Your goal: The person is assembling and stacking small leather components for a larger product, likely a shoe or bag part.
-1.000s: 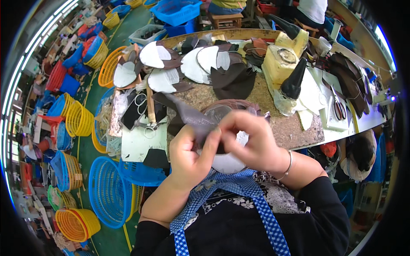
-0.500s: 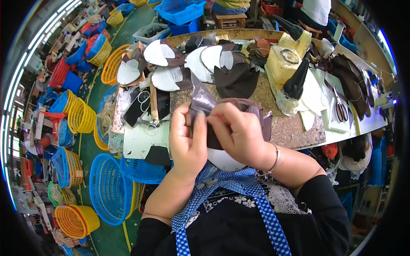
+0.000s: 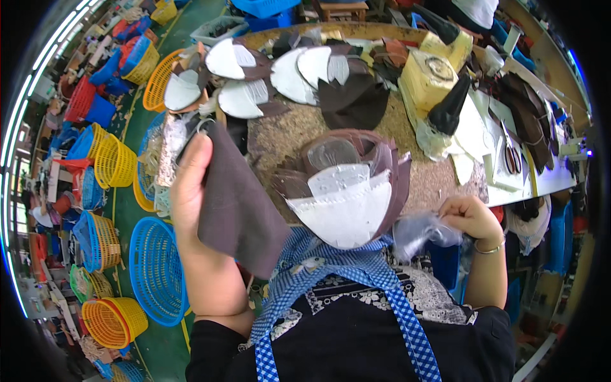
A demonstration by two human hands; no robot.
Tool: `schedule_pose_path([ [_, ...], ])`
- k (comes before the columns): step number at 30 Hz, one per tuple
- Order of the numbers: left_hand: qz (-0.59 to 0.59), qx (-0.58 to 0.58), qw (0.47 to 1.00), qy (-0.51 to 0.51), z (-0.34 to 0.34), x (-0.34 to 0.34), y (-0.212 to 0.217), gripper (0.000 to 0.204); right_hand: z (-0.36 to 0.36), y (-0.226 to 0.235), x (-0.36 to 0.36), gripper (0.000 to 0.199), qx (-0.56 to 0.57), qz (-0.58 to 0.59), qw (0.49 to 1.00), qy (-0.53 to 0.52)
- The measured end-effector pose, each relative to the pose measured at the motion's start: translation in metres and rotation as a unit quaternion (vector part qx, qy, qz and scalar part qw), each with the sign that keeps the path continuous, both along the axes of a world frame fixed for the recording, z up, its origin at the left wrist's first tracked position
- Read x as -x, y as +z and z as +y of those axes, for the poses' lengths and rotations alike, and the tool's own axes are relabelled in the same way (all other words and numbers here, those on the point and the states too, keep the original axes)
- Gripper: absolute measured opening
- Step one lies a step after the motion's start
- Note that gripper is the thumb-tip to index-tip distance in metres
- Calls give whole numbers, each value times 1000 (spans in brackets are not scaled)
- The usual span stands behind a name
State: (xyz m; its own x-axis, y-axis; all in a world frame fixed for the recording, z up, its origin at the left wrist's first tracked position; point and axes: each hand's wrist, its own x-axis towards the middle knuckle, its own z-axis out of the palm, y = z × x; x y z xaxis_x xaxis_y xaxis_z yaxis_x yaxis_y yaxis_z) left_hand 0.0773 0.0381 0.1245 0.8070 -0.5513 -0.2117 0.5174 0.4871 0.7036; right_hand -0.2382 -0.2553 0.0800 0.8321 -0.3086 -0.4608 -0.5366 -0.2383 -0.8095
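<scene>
Seen from above, a crowded workshop spreads out around a seated person in a dark top and a blue checked apron (image 3: 394,305). Along the person's left, a green floor (image 3: 137,191) is packed with plastic baskets: a large blue basket (image 3: 153,270) lies nearest, with yellow baskets (image 3: 114,162) and an orange basket (image 3: 114,321) around it. Ahead stands a worktable (image 3: 420,172) with a speckled brown top, heaped with cut shoe parts. White curved pieces (image 3: 299,73) and dark brown pieces (image 3: 353,102) fan across its far side, and a yellow container (image 3: 436,79) stands toward the right with a black cone-shaped nozzle (image 3: 449,108) leaning against it. Scissors (image 3: 509,156) lie on pale sheets near the right edge. At the near edge of the table, straight in front of the person, sits a stack of brown leather pieces (image 3: 388,165) with a white pointed lining piece (image 3: 347,213) on top, its tip overhanging the apron. The left hand (image 3: 191,184) is raised to the left of that stack, fingers closed in a pinch along the upper edge of a large dark brown leather piece (image 3: 238,204), which hangs down flat beside the wrist and reaches the apron. The right hand (image 3: 468,216) is low at the table's near right edge, fingers curled shut around a crumpled clear plastic film (image 3: 420,232) that trails toward the stack. A thin bracelet (image 3: 490,248) circles the right wrist.
</scene>
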Motion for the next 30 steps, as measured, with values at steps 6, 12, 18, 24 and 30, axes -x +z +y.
schedule_pose_path([
  [6,-508,-216,834,-2,-37,27,22,11,25,19,9,45,388,-67,919,-25],
  [12,-754,-181,606,-177,-63,90,9,34,78,-22,-86,59,-586,-349,727,-77],
  [18,-715,-191,672,0,-35,61,-20,28,52,16,-109,49,-487,-470,703,-218],
  [24,-753,-168,616,-160,-60,92,-61,21,37,30,-104,48,-497,-522,674,-163],
  [30,-762,-172,597,-183,-66,95,-76,16,37,24,-79,46,-478,-519,686,-175],
])
